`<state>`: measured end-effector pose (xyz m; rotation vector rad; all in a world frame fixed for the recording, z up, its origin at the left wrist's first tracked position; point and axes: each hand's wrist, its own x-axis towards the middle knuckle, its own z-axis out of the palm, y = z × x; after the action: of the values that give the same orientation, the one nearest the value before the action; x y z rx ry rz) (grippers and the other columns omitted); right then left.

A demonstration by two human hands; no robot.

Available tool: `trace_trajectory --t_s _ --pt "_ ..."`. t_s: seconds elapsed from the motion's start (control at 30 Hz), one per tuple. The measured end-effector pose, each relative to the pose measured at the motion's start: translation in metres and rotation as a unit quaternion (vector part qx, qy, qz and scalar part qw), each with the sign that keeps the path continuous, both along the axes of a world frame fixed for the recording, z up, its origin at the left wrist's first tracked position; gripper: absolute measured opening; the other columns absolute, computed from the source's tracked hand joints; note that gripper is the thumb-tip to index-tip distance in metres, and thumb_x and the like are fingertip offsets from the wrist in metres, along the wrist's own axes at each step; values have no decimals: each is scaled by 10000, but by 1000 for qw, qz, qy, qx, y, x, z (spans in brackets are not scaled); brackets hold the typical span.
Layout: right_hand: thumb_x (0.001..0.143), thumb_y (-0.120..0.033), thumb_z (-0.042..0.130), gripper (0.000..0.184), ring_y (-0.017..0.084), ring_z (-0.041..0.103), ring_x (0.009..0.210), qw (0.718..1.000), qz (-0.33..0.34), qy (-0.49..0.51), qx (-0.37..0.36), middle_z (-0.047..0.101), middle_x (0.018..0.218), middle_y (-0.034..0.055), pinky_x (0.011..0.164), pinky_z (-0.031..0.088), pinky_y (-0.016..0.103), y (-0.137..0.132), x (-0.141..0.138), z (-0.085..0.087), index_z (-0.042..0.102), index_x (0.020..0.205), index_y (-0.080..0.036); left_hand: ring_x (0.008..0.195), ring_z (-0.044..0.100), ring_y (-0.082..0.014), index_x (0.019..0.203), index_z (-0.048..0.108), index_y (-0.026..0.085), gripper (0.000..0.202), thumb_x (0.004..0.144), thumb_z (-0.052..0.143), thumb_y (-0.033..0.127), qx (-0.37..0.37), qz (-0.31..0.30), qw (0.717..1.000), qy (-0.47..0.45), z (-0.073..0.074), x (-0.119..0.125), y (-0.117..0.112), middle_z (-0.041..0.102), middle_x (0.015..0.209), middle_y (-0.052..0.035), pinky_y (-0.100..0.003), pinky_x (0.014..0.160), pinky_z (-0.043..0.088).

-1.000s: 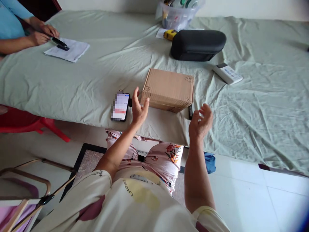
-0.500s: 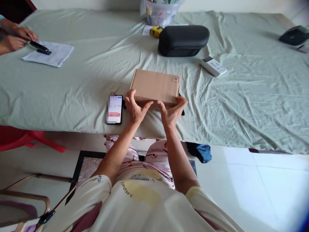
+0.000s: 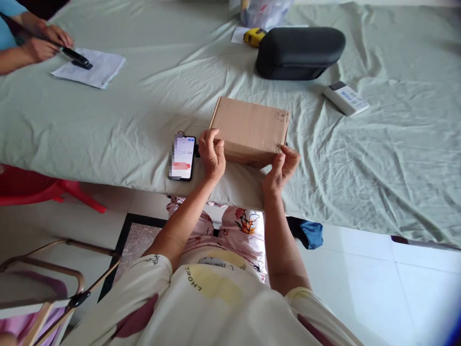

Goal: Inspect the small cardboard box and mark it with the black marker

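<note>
A closed brown cardboard box (image 3: pixel 251 129) lies near the front edge of a table draped in a pale green cloth (image 3: pixel 151 96). My left hand (image 3: pixel 212 154) grips the box's near left corner with curled fingers. My right hand (image 3: pixel 281 168) pinches its near right corner. A phone (image 3: pixel 182 157) with a lit screen lies just left of my left hand.
Behind the box lie a black case (image 3: pixel 298 52), a yellow tape measure (image 3: pixel 254 37), a clear plastic tub (image 3: pixel 264 12) and a white remote (image 3: pixel 345 98). At far left another person's hands (image 3: pixel 45 42) hold a dark object over paper (image 3: pixel 88 68). A red stool (image 3: pixel 43 185) stands under the table.
One second ago both hands hovered open in front of the box. They closed on its near edge, then slid apart to its two near corners.
</note>
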<state>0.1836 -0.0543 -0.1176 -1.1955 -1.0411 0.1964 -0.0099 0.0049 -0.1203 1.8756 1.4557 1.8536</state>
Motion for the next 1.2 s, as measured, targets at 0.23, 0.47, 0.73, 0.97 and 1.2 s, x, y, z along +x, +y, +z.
trace_trajectory --t_s 0.23,0.47,0.73,0.97,1.2 --pt "1046 -646 468 476 228 676 1140 999 0 11 -45 650 1201 54 1082 575 531 -4 -3 -1 658 1238 -254 1507 515 -255 1497 550 259 629 1110 246 650 -33 -45 998 3 -9 -3 7 550 1543 -164 -476 1322 381" --pt "1000 -648 576 468 217 674 1078 999 14 -42 -5 631 1170 71 911 633 417 -9 -15 -6 660 1251 -262 1740 -3 -380 1553 577 266 691 1045 433 711 -89 -75 993 31 -5 11 -3 216 1826 -125 -679 1389 98" --pt "1039 -462 534 573 229 712 1121 962 211 -150 -87 737 1327 128 871 674 403 -16 -36 -3 537 1585 -287 1688 305 -302 1504 612 334 663 1051 350 741 -57 -193 978 50 0 22 -17 256 1825 -64 -521 1363 369" --pt "1051 -564 562 482 211 733 941 977 130 -142 -94 777 1107 77 922 650 460 -18 -25 12 668 1420 -273 1667 354 -292 1474 613 323 571 1074 404 672 -30 -183 980 70 -6 19 -12 300 1788 -95 -497 1327 423" --pt "756 -842 782 968 418 458 1524 986 -63 -140 -72 490 1573 149 1182 470 732 -1 15 39 549 1524 -301 1618 433 -272 1469 614 343 575 1097 311 659 -29 -168 983 70 -7 14 -10 423 1713 -84 -509 1344 394"
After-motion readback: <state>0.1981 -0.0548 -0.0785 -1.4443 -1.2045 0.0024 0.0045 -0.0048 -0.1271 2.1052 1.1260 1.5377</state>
